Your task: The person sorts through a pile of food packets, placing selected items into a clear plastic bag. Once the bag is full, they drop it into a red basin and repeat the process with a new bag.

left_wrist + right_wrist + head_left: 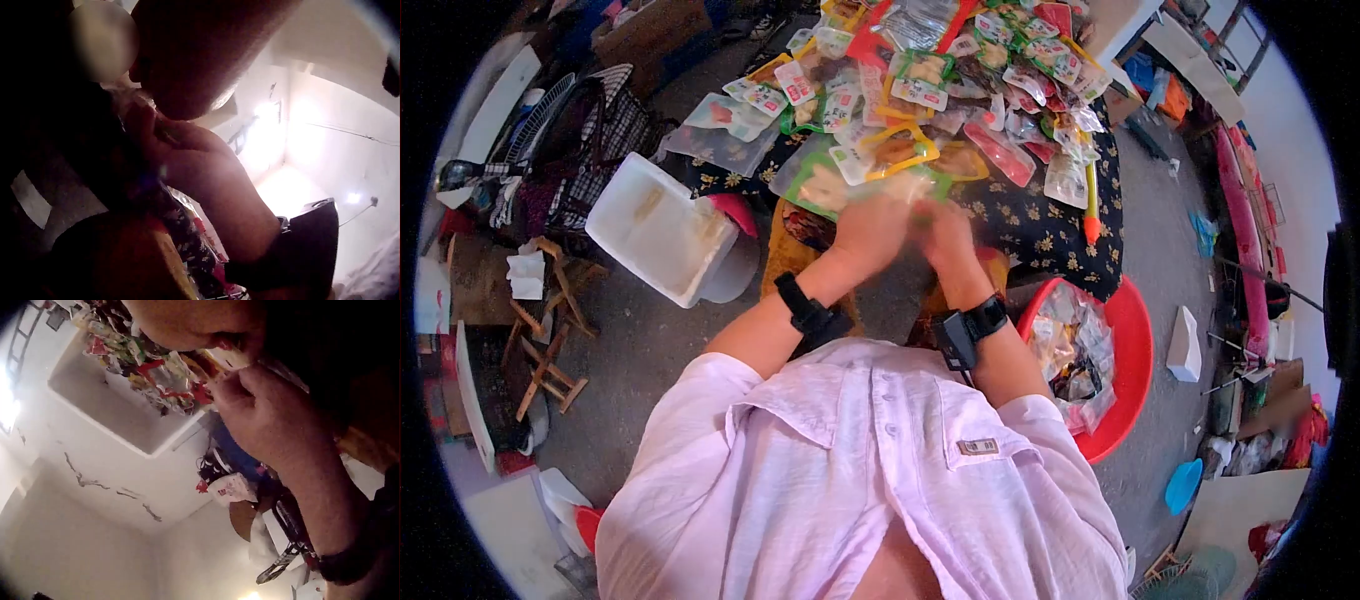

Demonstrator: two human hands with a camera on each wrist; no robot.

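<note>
Nearest the camera, the person's pale pink shirt (870, 470) fills the lower part of the head view, and both forearms reach forward from it, each with a dark wrist strap. The left hand (868, 232) and right hand (945, 235) meet at the near edge of the table (1050, 235), which is covered with a dark flowered cloth. Both hands are blurred in the head view, so how far the fingers spread there cannot be told. In the right wrist view the left hand (262, 419) has its fingers curled and its thumb pressed against a thin clear food packet (228, 359), pinching its edge, while the right hand (194, 325) grips the same packet from the other side, fingers bent. The two hands touch or nearly touch over the packet (905, 190), which sits just above the table's near edge.

Beside the person's right arm, a red basin (1135, 345) on the floor holds a clear bag of packets. On the left, a white foam box (655, 230) stands near the table's left corner.

Beyond the hands, a heap of sealed snack packets (960, 80) with green, yellow and red trim covers the tabletop to its far edge.
</note>
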